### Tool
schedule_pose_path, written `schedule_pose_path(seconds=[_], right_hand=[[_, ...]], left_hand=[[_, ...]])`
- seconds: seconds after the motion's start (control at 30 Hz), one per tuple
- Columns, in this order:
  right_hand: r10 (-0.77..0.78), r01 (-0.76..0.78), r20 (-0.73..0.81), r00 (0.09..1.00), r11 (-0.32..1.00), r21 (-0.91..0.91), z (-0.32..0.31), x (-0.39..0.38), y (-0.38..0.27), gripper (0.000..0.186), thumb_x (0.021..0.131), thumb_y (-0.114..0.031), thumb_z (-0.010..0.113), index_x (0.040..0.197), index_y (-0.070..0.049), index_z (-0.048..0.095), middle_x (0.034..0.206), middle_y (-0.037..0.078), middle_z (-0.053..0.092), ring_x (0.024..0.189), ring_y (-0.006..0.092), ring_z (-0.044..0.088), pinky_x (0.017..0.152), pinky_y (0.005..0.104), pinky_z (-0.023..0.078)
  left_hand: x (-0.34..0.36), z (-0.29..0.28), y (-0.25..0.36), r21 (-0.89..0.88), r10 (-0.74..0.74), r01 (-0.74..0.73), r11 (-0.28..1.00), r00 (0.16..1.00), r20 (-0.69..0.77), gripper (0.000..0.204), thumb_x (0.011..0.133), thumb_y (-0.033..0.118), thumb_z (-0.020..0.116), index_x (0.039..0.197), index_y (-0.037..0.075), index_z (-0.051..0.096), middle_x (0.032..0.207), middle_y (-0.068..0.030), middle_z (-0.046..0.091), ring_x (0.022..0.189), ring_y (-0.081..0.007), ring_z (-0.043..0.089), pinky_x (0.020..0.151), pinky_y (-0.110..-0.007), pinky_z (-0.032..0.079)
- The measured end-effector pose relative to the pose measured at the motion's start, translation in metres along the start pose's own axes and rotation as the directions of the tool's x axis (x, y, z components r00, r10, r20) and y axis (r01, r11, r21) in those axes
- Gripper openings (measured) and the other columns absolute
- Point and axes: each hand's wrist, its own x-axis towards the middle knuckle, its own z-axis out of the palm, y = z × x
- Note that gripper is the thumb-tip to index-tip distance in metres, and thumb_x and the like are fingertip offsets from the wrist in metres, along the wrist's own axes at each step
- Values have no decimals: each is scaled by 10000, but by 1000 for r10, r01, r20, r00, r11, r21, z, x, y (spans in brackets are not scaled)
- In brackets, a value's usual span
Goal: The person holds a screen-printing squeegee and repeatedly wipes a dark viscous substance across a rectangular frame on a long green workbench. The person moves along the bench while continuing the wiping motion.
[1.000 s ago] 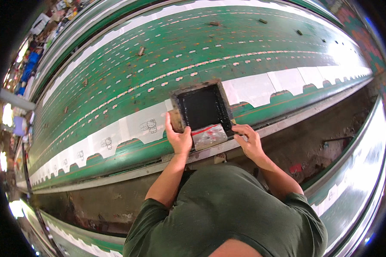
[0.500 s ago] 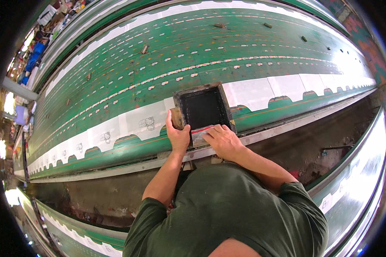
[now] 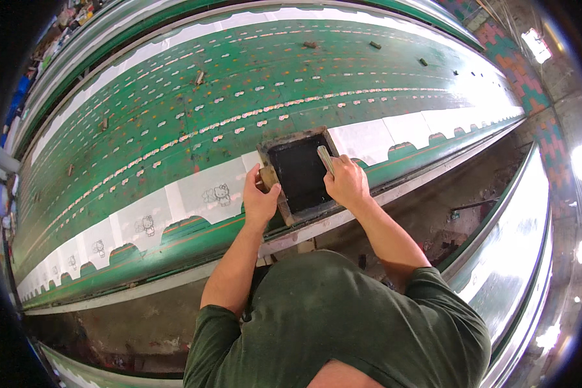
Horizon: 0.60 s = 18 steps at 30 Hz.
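Observation:
A screen-printing frame [image 3: 291, 138] with dark, stained edges and a black inside lies on the white cut pieces along the table's near edge. My left hand [image 3: 260, 202] is closed round a wooden block [image 3: 268, 175] on the frame's left side, thumb toward me. Over the right part of the frame, my right hand [image 3: 349, 184] grips a squeegee [image 3: 325, 157], seen nearly edge-on and tilted. Its lower part is hidden by my fingers. White pieces [image 3: 192, 193] left of the frame bear a black outline of a cartoon figure; those at its right [image 3: 362, 140] look blank.
The long green table [image 3: 174, 139] carries rows of small printed marks and several small dark blocks [image 3: 200, 77]. A pale rail [image 3: 142, 282] runs along its near edge. Another long table [image 3: 498, 258] stands behind me at the right, across a dark aisle [image 3: 136, 323].
My right hand has lifted and turned the squeegee from the frame's near end up over its right part. My left hand stays at the wooden block. The whole view has shifted somewhat.

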Motion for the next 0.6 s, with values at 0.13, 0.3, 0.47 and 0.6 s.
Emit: schedule_pose_path(seconds=[0.13, 0.3, 0.47, 0.6], right_hand=[[160, -160, -9, 987, 982, -99, 15, 11, -1, 287, 934, -191, 678, 1098, 38, 731, 1177, 278, 730, 1063, 486, 771, 959, 579, 639], [216, -217, -23, 976, 974, -71, 26, 23, -3, 282, 945, -210, 698, 1096, 25, 733, 1204, 264, 737, 1055, 500, 771, 950, 601, 631], [206, -207, -19, 978, 978, -16, 35, 38, 7, 270, 958, -231, 721, 1096, 0, 735, 1212, 243, 737, 1066, 515, 755, 943, 617, 611], [21, -27, 66, 998, 996, 80, 30, 49, 5, 251, 966, -221, 715, 1117, -21, 738, 1213, 230, 736, 1100, 504, 747, 955, 606, 605]], left_hand=[[-2, 3, 0, 54, 29, -29, 998, 1000, -2, 812, 931, 53, 866, 1653, 25, 496, 1365, -179, 705, 1186, -263, 732, 1026, -404, 607], [-3, 3, -6, 100, 138, -134, 986, 990, -33, 816, 909, 58, 868, 1636, 10, 501, 1361, -190, 723, 1166, -282, 755, 1021, -417, 620], [-7, 3, 10, 29, 15, -15, 999, 1000, -3, 819, 916, 42, 864, 1645, 3, 494, 1395, -199, 719, 1143, -288, 763, 1005, -411, 626], [-6, 8, 0, 69, 57, -54, 996, 998, -33, 830, 952, 2, 847, 1689, 5, 466, 1384, -168, 702, 1135, -229, 741, 991, -372, 620]])
